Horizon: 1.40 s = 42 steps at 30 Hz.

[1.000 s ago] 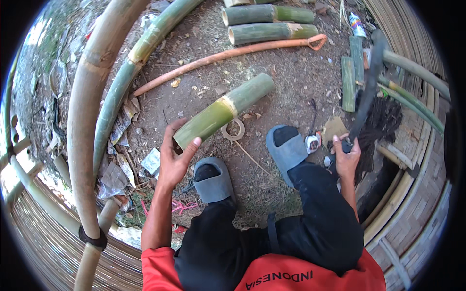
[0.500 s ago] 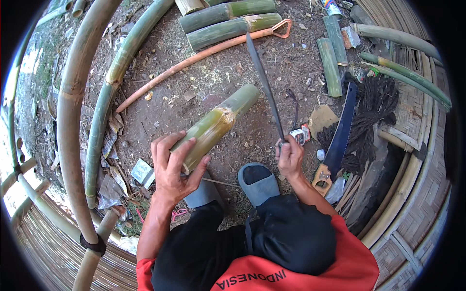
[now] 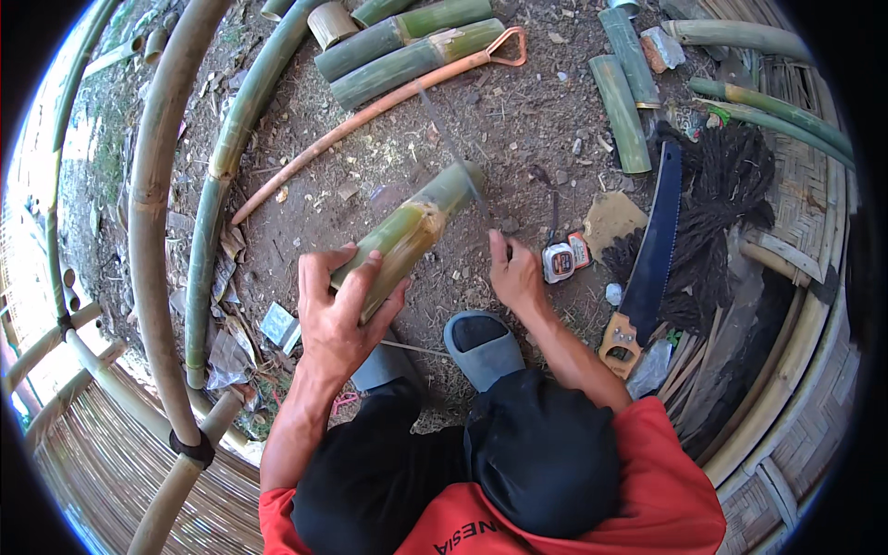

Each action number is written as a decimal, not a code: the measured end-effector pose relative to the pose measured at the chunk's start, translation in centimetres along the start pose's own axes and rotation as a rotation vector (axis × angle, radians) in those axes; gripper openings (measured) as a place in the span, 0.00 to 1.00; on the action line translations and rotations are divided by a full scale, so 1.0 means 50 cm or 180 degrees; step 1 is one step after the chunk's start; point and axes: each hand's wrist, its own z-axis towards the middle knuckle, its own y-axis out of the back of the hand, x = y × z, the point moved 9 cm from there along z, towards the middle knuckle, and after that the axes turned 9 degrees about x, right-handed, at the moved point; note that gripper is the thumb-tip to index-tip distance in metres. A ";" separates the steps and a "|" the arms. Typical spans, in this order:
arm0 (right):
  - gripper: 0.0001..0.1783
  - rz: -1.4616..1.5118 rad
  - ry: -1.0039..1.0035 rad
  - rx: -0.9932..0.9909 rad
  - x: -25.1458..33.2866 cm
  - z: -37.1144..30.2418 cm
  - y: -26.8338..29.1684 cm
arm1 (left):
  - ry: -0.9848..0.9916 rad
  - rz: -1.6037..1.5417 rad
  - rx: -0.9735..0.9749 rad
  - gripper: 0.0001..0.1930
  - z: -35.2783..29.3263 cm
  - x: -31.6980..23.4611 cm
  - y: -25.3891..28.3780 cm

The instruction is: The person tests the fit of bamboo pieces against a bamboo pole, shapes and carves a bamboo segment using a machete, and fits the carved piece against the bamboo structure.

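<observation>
Bare earth spreads beneath the work, with bamboo poles curving up the left side and woven bamboo panels along the right. Just beyond the grey slide sandals, a thick green bamboo section slants away from the person, its swollen node partway along. The left hand wraps the near end, fingers over the left and upper side, thumb along the right; the right hand curls around the grip of a long-bladed knife, whose blurred blade crosses the section's far end in this view. Whether the edge touches the bamboo, and whether the section rests on the ground, cannot be told. The step in hand looks like working the knife against the stretch past the node. To do it well, keep the left hand back at the near end with the thumb tucked in, brace the section so it cannot roll, and hold the edge at a shallow angle in short strokes directed away from the person. The node is probably tougher, so ease off there rather than force it. Mind the orange-brown pole beyond the far end and the tape measure just beside the right hand, since a loose swing could catch either.
</observation>
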 end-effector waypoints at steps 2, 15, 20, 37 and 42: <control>0.34 -0.1006 -0.0967 0.0630 -0.057 0.006 -0.036 | -0.0013 -0.0117 0.0014 0.27 -0.005 0.003 -0.009; 0.37 -0.0188 -0.0725 0.1246 0.042 0.031 -0.093 | 0.0713 -0.0057 -0.0108 0.26 -0.059 0.068 0.059; 0.35 0.1120 0.0376 0.0423 0.109 0.042 -0.042 | 0.0507 -0.0070 -0.0110 0.27 -0.049 0.053 0.065; 0.32 -0.0827 -0.0404 0.1039 -0.010 0.076 -0.111 | 0.0506 -0.0050 -0.0087 0.26 -0.053 0.062 0.031; 0.39 0.0556 -0.0628 0.1339 0.031 0.047 -0.093 | 0.0722 -0.0101 -0.0170 0.27 -0.070 0.090 0.032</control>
